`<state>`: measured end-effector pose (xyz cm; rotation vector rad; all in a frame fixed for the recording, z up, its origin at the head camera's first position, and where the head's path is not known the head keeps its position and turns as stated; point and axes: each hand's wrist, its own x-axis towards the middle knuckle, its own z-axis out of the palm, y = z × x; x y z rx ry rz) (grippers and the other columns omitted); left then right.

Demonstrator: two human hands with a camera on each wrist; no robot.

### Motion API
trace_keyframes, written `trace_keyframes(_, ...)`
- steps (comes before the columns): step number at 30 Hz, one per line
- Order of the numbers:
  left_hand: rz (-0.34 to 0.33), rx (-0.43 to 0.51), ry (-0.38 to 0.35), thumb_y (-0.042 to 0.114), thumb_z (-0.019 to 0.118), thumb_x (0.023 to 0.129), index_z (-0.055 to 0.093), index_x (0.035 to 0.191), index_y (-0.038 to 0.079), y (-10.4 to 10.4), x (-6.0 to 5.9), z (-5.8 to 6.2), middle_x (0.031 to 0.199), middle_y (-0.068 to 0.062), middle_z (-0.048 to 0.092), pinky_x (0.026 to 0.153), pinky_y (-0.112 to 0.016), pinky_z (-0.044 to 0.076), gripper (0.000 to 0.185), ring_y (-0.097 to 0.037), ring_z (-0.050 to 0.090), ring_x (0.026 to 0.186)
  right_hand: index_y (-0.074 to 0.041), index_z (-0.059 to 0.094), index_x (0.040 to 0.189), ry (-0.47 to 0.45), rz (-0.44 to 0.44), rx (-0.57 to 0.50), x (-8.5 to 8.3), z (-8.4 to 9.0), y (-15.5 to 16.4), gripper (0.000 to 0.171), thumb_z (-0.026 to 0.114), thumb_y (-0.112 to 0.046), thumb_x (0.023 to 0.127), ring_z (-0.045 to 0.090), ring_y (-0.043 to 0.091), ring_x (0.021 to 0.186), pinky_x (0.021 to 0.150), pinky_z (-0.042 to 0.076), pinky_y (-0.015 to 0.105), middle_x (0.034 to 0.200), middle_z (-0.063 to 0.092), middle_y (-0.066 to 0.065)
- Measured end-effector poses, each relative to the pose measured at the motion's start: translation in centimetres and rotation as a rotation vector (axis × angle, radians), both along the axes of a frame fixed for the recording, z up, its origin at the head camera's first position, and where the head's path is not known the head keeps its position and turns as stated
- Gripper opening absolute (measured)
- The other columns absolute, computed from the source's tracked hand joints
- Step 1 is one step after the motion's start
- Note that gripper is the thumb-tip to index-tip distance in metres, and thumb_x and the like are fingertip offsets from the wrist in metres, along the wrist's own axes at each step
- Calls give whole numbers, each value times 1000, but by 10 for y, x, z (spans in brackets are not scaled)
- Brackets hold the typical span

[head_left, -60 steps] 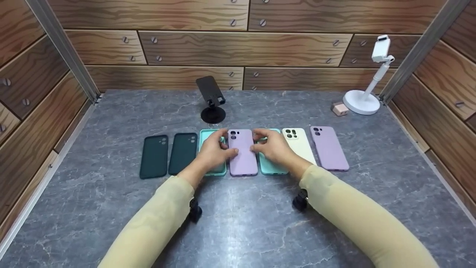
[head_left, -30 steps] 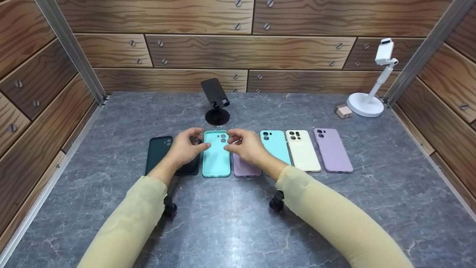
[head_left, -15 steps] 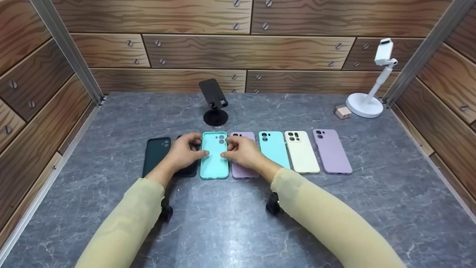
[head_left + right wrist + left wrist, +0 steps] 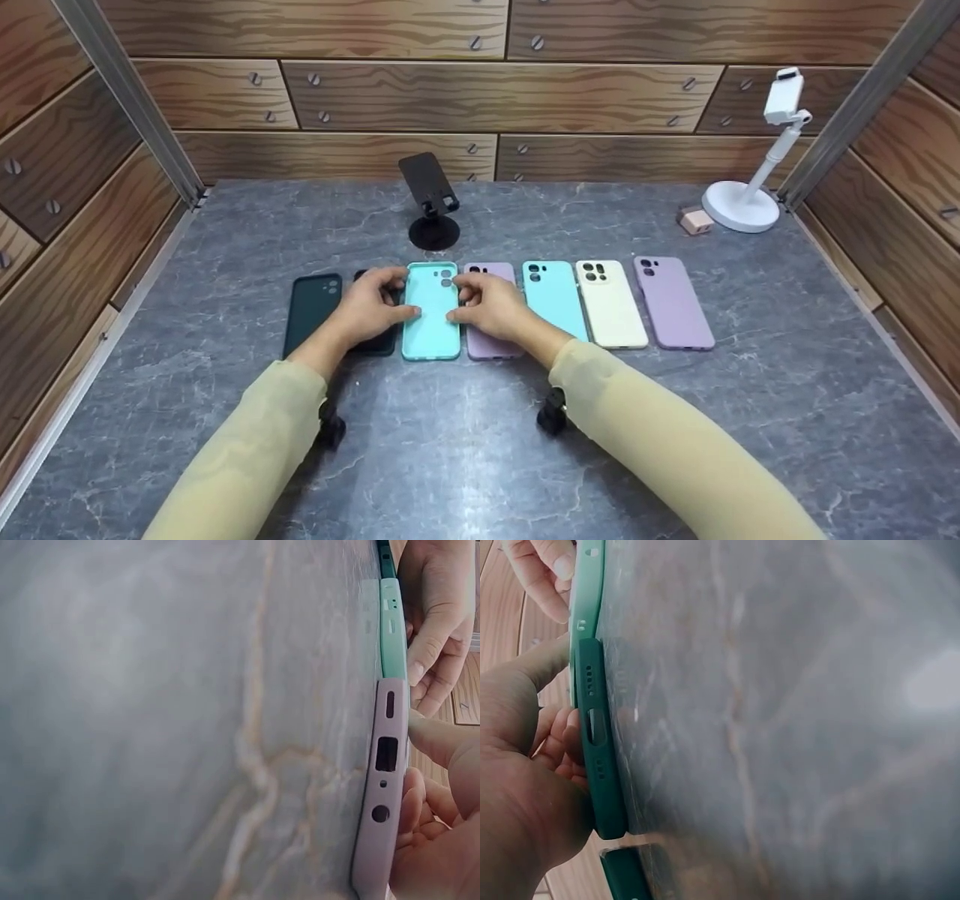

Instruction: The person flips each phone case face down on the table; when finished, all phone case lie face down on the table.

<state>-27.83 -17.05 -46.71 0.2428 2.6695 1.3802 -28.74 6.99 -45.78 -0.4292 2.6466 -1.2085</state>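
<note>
A turquoise phone case (image 4: pixel 431 330) lies with its hollow side up near the middle of a row. My left hand (image 4: pixel 369 306) pinches its left edge, thumb on the near part and fingers by the top corner. At the opposite edge my right hand (image 4: pixel 491 304) pinches with thumb and fingertips. Under the left hand is a dark green phone case (image 4: pixel 604 787), partly covered. The right hand hangs over a purple phone case (image 4: pixel 381 787), hiding much of its upper half.
Another dark green case (image 4: pixel 309 315) lies at the row's left end. To the right lie a second turquoise case (image 4: pixel 553 300), a cream case (image 4: pixel 615 311) and another purple case (image 4: pixel 675 307). Behind stand a black phone stand (image 4: pixel 433 232), a small pink charger (image 4: pixel 696 220) and a white stand (image 4: pixel 741 206).
Both hands have moved left from the middle purple case to the turquoise case beside it and grip its edges. Over the last half second they have hardly moved.
</note>
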Motion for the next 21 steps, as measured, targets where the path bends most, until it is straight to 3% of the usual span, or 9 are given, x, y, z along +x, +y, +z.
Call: trace_keyframes(21, 5, -5, 24, 6, 76, 94, 57, 149, 1, -2, -1, -1, 132, -18, 59, 90, -42, 47, 59, -29, 55, 100, -3, 68, 139, 13, -4, -41, 0, -2, 1, 53, 87, -13, 90, 58, 13, 88, 81, 50, 28, 103, 64, 1)
